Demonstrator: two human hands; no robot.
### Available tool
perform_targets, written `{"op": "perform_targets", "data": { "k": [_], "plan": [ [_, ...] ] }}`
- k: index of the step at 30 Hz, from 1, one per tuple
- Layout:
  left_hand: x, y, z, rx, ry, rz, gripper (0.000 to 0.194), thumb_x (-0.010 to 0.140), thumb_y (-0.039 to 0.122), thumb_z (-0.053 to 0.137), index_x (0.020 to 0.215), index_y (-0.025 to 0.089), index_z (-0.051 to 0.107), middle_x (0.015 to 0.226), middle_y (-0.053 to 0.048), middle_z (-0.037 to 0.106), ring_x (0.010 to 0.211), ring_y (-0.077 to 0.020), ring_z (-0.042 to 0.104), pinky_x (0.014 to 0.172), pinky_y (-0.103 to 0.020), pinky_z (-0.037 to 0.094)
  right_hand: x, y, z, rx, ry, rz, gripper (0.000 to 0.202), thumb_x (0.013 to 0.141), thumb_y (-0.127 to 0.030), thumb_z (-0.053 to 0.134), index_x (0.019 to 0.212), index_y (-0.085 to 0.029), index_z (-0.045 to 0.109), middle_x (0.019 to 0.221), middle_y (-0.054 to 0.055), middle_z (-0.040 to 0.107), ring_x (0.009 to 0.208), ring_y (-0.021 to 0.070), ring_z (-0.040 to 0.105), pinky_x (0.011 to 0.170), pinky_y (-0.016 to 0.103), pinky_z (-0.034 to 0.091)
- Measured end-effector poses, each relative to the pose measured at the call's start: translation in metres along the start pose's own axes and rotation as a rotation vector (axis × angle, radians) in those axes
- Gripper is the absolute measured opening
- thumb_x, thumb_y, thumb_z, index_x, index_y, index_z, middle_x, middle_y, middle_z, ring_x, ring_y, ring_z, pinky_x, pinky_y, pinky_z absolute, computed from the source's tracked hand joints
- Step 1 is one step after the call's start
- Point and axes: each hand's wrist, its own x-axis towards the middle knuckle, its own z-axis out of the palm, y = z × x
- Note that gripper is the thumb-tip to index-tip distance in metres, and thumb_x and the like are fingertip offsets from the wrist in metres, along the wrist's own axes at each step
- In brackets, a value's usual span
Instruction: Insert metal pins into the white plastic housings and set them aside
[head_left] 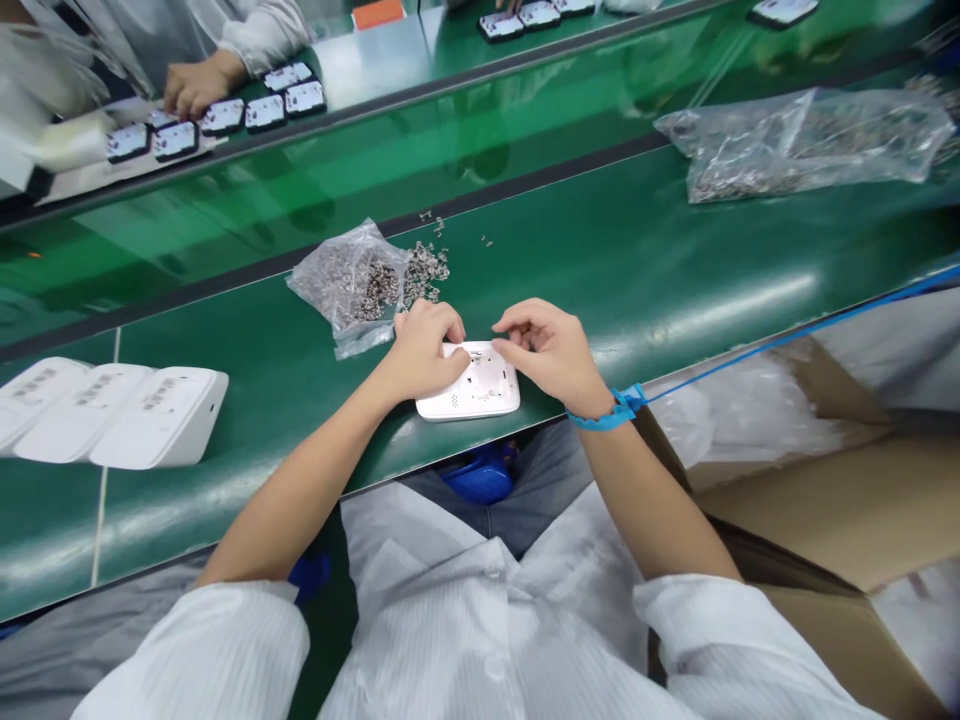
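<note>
A white plastic housing (472, 393) lies on the green work surface (300, 400) near its front edge. My left hand (426, 350) grips its upper left side, with the thumb on top. Over its upper right corner is my right hand (551, 355), thumb and index finger close together; whatever is between them is too small to make out. A blue strap circles my right wrist. Just beyond my left hand, small metal parts (426, 272) spill from a clear plastic bag (349, 280).
Several white housings (161, 415) stand in a row at the left. A larger bag of metal parts (810, 145) lies at the back right. Cardboard boxes (840, 510) are below right. Across the divider, a person's hand (199, 88) touches dark-edged units (264, 112).
</note>
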Motion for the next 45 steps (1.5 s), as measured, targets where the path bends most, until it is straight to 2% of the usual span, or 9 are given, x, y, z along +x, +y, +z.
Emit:
{"op": "perform_targets", "data": {
  "k": [4,6,9,16,25,29,35,40,45],
  "plan": [
    [-0.002,0.003,0.0,0.083,0.005,0.006,0.027,0.074,0.031,0.069,0.083,0.022,0.045,0.106,-0.005,0.068,0.109,-0.0282,0.051,0.089,-0.046,0.031,0.053,0.012,0.007,-0.287,-0.071,-0.101,0.005,0.082,-0.021,0.069,0.086,-0.019,0.07,0.084,0.003,0.066,0.068,0.0162,0.055,0.071,0.034,0.049],
    [-0.003,0.005,0.0,0.148,0.018,0.014,0.029,0.076,0.033,0.07,0.083,0.022,0.044,0.104,-0.005,0.068,0.108,-0.0286,0.05,0.087,-0.046,0.03,0.087,0.026,0.013,-0.443,-0.098,-0.152,0.01,0.082,-0.017,0.067,0.092,-0.018,0.07,0.093,0.007,0.067,0.077,0.0205,0.058,0.08,0.038,0.05],
    [-0.003,0.008,0.0,0.226,0.023,0.054,0.028,0.079,0.033,0.068,0.081,0.021,0.043,0.098,-0.006,0.068,0.107,-0.0289,0.05,0.083,-0.046,0.027,0.127,0.053,0.018,-0.622,0.015,-0.203,0.022,0.088,-0.018,0.063,0.109,-0.016,0.068,0.115,0.016,0.063,0.101,0.0296,0.058,0.093,0.046,0.049],
    [-0.001,0.01,-0.001,0.305,0.031,0.151,0.024,0.081,0.029,0.064,0.074,0.02,0.042,0.087,-0.006,0.067,0.104,-0.0292,0.052,0.08,-0.046,0.027,0.148,0.095,0.009,-0.691,-0.025,-0.225,0.017,0.094,-0.019,0.055,0.089,-0.017,0.072,0.1,0.013,0.061,0.097,0.0296,0.055,0.09,0.048,0.049],
    [0.005,0.015,-0.005,0.291,-0.031,0.166,0.026,0.079,0.026,0.059,0.07,0.019,0.036,0.08,-0.005,0.063,0.099,-0.0275,0.053,0.077,-0.044,0.025,0.125,0.057,0.013,-0.647,0.046,-0.135,0.017,0.096,-0.025,0.057,0.093,-0.02,0.072,0.103,0.009,0.063,0.087,0.0233,0.058,0.077,0.036,0.047],
    [0.004,0.009,-0.006,0.219,-0.027,0.17,0.017,0.079,0.023,0.056,0.076,0.02,0.04,0.092,-0.005,0.067,0.106,-0.0279,0.052,0.081,-0.046,0.025,0.102,0.03,0.005,-0.295,0.058,-0.142,0.018,0.098,-0.027,0.056,0.092,-0.019,0.071,0.086,0.005,0.069,0.08,0.0196,0.065,0.075,0.033,0.051],
    [0.004,0.003,-0.004,0.074,0.005,0.092,0.011,0.082,0.013,0.044,0.074,0.019,0.047,0.103,-0.004,0.072,0.113,-0.0274,0.05,0.086,-0.05,0.025,0.027,-0.001,-0.007,0.152,0.023,0.095,0.019,0.084,-0.036,0.075,0.088,-0.018,0.07,0.07,0.002,0.069,0.059,0.0161,0.066,0.058,0.03,0.055],
    [0.007,0.003,-0.003,0.073,0.016,0.078,0.01,0.082,0.016,0.046,0.073,0.02,0.049,0.099,-0.005,0.072,0.113,-0.0289,0.05,0.086,-0.051,0.025,-0.012,-0.016,-0.015,-0.015,-0.079,-0.005,0.033,0.089,-0.027,0.068,0.121,-0.023,0.072,0.083,0.0,0.074,0.067,0.0159,0.068,0.065,0.032,0.057],
    [0.008,0.0,0.0,0.083,0.024,0.084,0.009,0.082,0.017,0.047,0.073,0.02,0.049,0.099,-0.005,0.073,0.113,-0.029,0.051,0.086,-0.05,0.025,-0.012,-0.019,-0.014,-0.317,-0.092,-0.179,0.018,0.096,-0.023,0.059,0.092,-0.021,0.077,0.083,0.005,0.076,0.082,0.0199,0.07,0.078,0.035,0.054]
  ]
}}
